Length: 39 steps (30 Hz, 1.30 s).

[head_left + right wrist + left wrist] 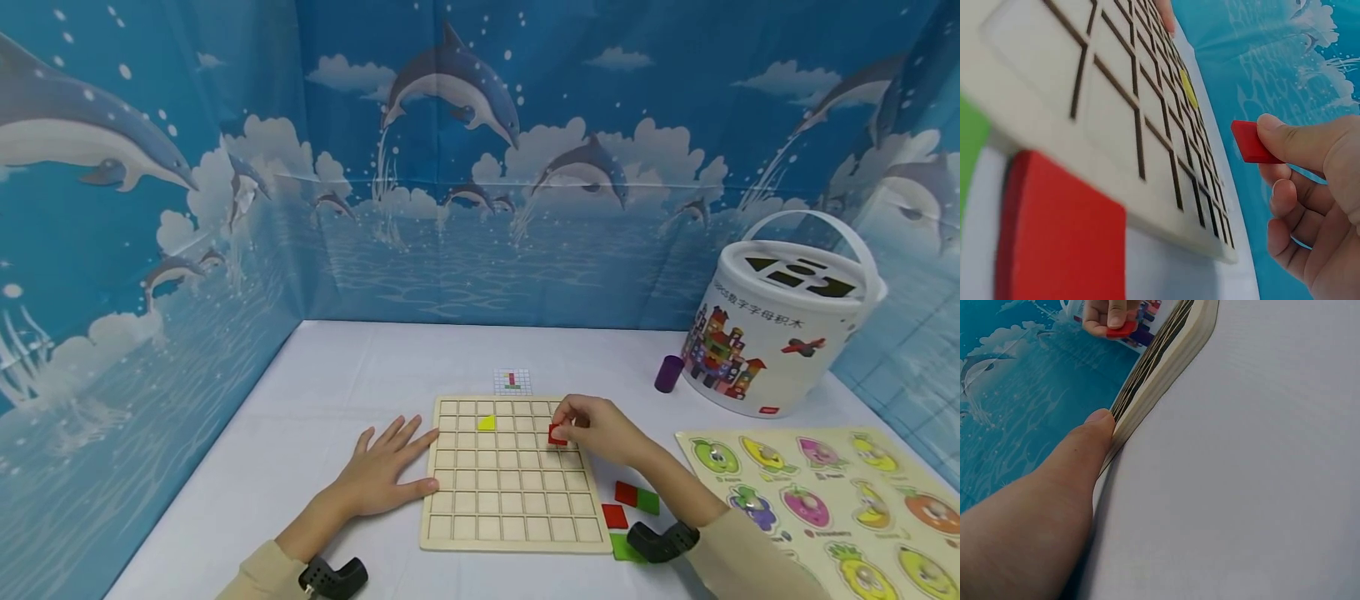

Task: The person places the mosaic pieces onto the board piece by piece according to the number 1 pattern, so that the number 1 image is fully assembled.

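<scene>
A wooden grid board (pixel 517 546) lies on the white table, with a yellow tile (pixel 487 423) in one of its upper cells. Between thumb and fingertips, my right hand (pixel 600 427) pinches a red square tile (pixel 1250 142) over the upper right of the grid. In the right wrist view the tile is raised off the board, and the other fingers are curled in below it. My left hand (pixel 384 477) is spread flat at the board's left side, its fingertip and thumb touching the edge. The left wrist view shows that thumb (pixel 1082 447) against the rim.
Right of the board lie a red tile (pixel 614 517), another red tile (pixel 626 493) and green tiles (pixel 648 502). A small pattern card (pixel 522 380) lies behind the board. Farther right stand a purple cylinder (pixel 669 374), a white bucket (pixel 750 333) and a fruit picture sheet (pixel 765 454).
</scene>
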Each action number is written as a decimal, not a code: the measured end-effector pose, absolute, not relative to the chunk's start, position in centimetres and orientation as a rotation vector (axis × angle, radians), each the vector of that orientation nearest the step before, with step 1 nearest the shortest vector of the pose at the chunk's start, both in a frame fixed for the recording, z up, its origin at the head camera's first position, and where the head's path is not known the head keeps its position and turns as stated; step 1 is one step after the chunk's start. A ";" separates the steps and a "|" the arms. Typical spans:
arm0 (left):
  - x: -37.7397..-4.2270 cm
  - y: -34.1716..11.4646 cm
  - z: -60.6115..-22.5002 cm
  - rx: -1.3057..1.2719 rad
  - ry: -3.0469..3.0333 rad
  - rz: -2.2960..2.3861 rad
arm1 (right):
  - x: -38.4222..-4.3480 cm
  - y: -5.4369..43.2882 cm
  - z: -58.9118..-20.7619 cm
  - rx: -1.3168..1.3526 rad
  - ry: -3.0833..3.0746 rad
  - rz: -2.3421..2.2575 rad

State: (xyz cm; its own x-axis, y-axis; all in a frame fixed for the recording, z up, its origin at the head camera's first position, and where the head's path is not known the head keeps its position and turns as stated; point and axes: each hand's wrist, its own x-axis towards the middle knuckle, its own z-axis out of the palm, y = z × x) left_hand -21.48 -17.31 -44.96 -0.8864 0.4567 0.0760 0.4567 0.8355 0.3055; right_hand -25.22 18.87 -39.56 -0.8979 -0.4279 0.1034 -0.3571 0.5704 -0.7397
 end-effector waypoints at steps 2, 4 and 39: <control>-21.5 -17.3 -45.0 0.750 3.012 0.499 | -25.5 18.4 -39.5 -0.694 2.703 -1.245; -21.5 -17.3 -44.9 0.757 3.011 0.497 | -25.8 18.0 -39.5 -0.705 2.701 -1.246; -21.6 -17.3 -45.1 0.739 3.012 0.509 | -28.9 12.8 -41.3 -0.856 2.661 -1.219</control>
State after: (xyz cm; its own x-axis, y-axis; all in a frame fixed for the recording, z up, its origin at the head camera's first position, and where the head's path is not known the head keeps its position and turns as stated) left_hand -21.56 -17.34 -45.14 -0.8893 0.4507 0.0771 0.4510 0.8370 0.3099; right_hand -28.93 12.79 -41.29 -0.8385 -0.5257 0.1431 -0.4518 0.5240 -0.7220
